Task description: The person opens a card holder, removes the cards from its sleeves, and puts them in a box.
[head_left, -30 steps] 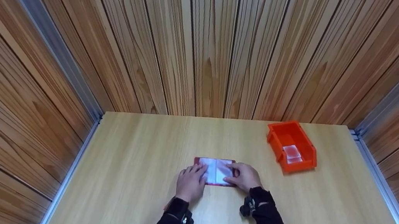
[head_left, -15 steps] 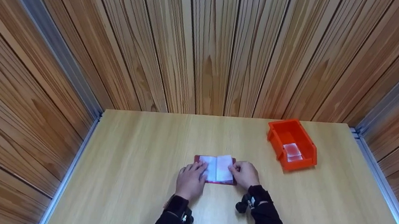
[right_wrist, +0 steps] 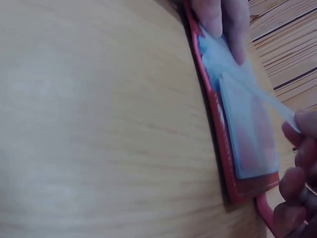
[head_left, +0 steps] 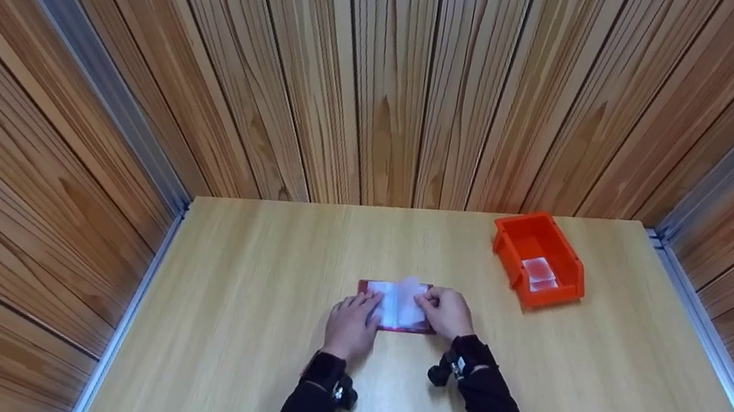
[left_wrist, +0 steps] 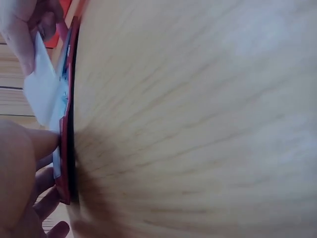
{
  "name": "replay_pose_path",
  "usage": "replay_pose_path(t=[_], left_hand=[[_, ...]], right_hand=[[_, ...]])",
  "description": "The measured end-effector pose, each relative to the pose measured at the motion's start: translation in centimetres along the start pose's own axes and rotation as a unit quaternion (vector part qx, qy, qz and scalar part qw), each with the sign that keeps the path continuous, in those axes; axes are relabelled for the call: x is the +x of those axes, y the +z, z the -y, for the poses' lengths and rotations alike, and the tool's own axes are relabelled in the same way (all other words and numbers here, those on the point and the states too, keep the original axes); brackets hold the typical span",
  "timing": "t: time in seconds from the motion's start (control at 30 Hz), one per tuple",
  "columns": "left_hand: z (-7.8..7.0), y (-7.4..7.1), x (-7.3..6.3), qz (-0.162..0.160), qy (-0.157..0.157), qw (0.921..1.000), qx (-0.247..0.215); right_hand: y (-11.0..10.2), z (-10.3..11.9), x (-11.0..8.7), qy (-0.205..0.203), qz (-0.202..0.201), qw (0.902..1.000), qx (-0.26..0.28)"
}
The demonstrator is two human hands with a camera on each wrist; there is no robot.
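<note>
A small red card holder (head_left: 391,301) with clear plastic sleeve pages lies spread on the table. My left hand (head_left: 349,329) rests on its left half, fingers fairly straight, and the thumb touches the near edge in the left wrist view. Between thumb and fingertips, my right hand (head_left: 452,315) pinches a translucent sleeve page (right_wrist: 270,101). That page stands tilted up from the right half in both wrist views. Beneath it, another clear sleeve (right_wrist: 250,136) lies over the red cover (right_wrist: 242,188). The right hand's other fingers are curled, partly cut off by the right wrist view.
Further back on the right stands an orange bin (head_left: 551,298) with clear square pieces (head_left: 539,273) in it. Wooden panel walls (head_left: 397,95) enclose the table (head_left: 234,331) at the back and both sides. Each wrist wears a strap with a small camera.
The right hand has lifted the sleeve page off the right half and shifted slightly left with it. The left hand stays on the holder. The head view has tilted slightly.
</note>
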State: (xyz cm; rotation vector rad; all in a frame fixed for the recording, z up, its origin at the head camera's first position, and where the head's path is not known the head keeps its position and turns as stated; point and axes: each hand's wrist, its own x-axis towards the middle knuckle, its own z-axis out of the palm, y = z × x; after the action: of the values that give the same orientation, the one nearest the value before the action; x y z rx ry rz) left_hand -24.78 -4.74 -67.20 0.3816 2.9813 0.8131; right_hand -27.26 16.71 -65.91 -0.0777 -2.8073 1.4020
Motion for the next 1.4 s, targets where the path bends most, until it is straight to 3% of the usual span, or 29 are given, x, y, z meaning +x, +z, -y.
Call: replay_pose_path(t=[0.13, 0.23, 0.37, 0.63, 0.93, 1.03, 1.2, 1.4], left_hand=[[0.1, -0.5, 0.3, 0.005, -0.011, 0.9964, -0.083], [0.1, -0.9, 0.6, 0.003, -0.015, 0.9901, -0.139], [0.1, -1.1, 0.9, 0.004, -0.013, 0.9865, -0.163], [0.0, -0.4, 0.5, 0.007, 0.012, 0.9985, -0.053], [0.1, 0.3, -0.3, -0.012, 0.028, 0.9983, 0.049], [0.2, 0.4, -0.5, -0.021, 0.034, 0.9974, 0.060], [0.2, 0.3, -0.5, -0.021, 0.044, 0.9954, 0.082], [-0.1, -0.1, -0.5, 0.007, 0.040, 0.9946, 0.095]], right_hand=[[0.3, 0.6, 0.2, -0.039, 0.006, 0.9990, 0.022], [0.6, 0.9, 0.2, -0.043, 0.027, 0.9978, 0.044], [1.3, 1.1, 0.0, -0.042, 0.070, 0.9948, 0.061], [2.4, 1.5, -0.9, -0.022, 0.103, 0.9945, 0.004], [2.6, 1.9, -1.0, -0.022, 0.117, 0.9926, -0.022], [2.6, 1.8, -1.0, -0.021, 0.122, 0.9921, -0.018], [2.0, 1.1, -0.8, -0.058, 0.124, 0.9893, -0.051], [-0.7, -0.7, -0.5, -0.023, 0.128, 0.9842, -0.120]])
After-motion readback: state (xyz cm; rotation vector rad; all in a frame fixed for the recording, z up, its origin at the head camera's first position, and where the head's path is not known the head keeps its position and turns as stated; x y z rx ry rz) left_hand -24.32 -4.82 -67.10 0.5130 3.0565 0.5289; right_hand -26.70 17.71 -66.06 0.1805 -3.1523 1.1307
